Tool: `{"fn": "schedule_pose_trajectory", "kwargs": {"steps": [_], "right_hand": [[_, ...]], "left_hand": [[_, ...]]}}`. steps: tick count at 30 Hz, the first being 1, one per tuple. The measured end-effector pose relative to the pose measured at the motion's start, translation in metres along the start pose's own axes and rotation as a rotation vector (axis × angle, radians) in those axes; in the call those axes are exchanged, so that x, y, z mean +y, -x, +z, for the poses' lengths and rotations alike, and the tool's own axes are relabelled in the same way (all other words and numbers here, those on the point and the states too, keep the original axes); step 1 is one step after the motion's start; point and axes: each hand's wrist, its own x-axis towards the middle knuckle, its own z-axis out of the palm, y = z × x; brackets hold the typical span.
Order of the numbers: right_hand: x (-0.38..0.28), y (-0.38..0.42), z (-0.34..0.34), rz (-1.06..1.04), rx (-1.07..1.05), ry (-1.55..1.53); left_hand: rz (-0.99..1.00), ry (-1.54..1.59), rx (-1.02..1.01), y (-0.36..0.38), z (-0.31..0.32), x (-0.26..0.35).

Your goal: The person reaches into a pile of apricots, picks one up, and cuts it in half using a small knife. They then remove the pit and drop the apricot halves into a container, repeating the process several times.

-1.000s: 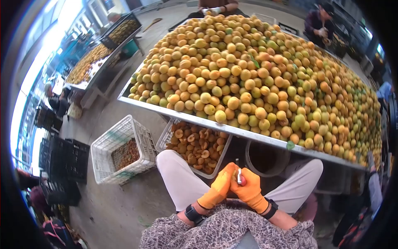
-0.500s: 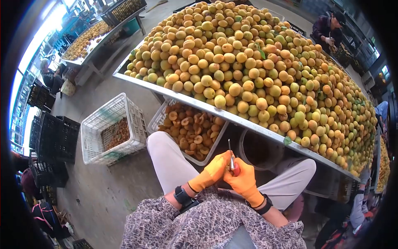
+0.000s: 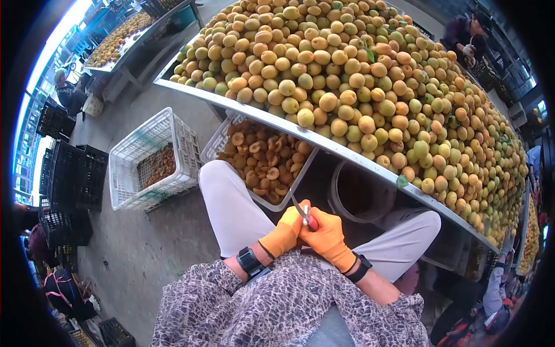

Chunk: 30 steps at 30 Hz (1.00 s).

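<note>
My right hand [image 3: 328, 238], in an orange glove, is closed around the red handle of a small knife [image 3: 301, 213], its blade pointing up and to the left. Against it, my left hand [image 3: 284, 232], also in an orange glove, has its fingers curled; what they hold, if anything, is hidden. Beyond both hands, a metal-edged table [image 3: 324, 144] bears a big heap of yellow-orange apricots [image 3: 347, 75]. Below its edge, a white crate [image 3: 215, 139] contains halved apricots [image 3: 263, 157].
A white basket [image 3: 191, 165] with brownish pieces stands on the floor at left. A dark bucket [image 3: 363, 194] sits under the table between my knees. Black crates [image 3: 72, 176] are stacked at far left. Other people work at upper right [image 3: 465, 40] and upper left [image 3: 69, 93].
Both hands have moved slightly left and down within the view, still together. The knife blade leans further left. The surrounding scene has shifted a little with the camera.
</note>
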Motion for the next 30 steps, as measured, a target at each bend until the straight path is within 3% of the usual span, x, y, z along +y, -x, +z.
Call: {"fn": "schedule_pose_trajectory", "kwargs": {"steps": [3,5,8,9,11,13,15,18,19,21,23,24,25,27,30], "right_hand": [[0.016,0.001,0.003,-0.045,-0.033,0.067],[0.008,-0.003,0.002,-0.164,0.042,0.137],[0.021,-0.004,0.004,-0.144,0.149,0.199],[0.018,-0.006,0.003,-0.142,0.220,0.156],[0.023,-0.008,-0.001,0.092,0.351,0.137],[0.016,-0.015,-0.020,0.182,0.482,0.000],[0.007,-0.009,-0.036,0.036,0.540,0.136],[-0.003,-0.002,-0.064,-0.099,0.563,0.293],[0.004,-0.002,-0.075,-0.005,0.553,0.296],[0.011,-0.014,-0.091,-0.033,0.729,0.302],[0.023,-0.007,-0.107,0.209,0.797,0.297],[0.014,-0.006,-0.112,0.207,0.852,0.231],[0.010,-0.003,-0.117,0.180,0.859,0.205],[0.016,-0.003,-0.119,0.123,0.886,-0.235],[-0.008,0.004,-0.124,0.261,0.796,-0.422]], "left_hand": [[-0.118,0.118,0.165,-0.003,0.004,-0.001],[-0.090,0.180,0.154,-0.010,0.001,-0.007],[0.196,0.123,-0.042,-0.017,0.002,-0.010],[0.446,-0.180,0.067,-0.049,-0.015,-0.036],[0.276,-0.425,0.122,0.003,0.027,0.012],[0.171,-0.097,-0.080,0.012,0.031,0.007],[0.064,0.016,-0.120,0.004,0.020,0.024],[0.131,-0.030,0.043,-0.015,-0.010,0.052],[0.219,-0.083,0.093,-0.016,-0.018,0.066],[0.527,-0.286,0.050,-0.035,-0.054,0.089],[0.643,-0.573,0.374,-0.037,-0.058,0.120],[0.742,-0.912,0.586,-0.038,-0.063,0.134],[0.977,-1.111,0.762,-0.043,-0.065,0.143],[1.074,-1.047,0.775,-0.041,-0.059,0.162],[1.109,-0.889,0.638,-0.041,-0.030,0.195]]}}
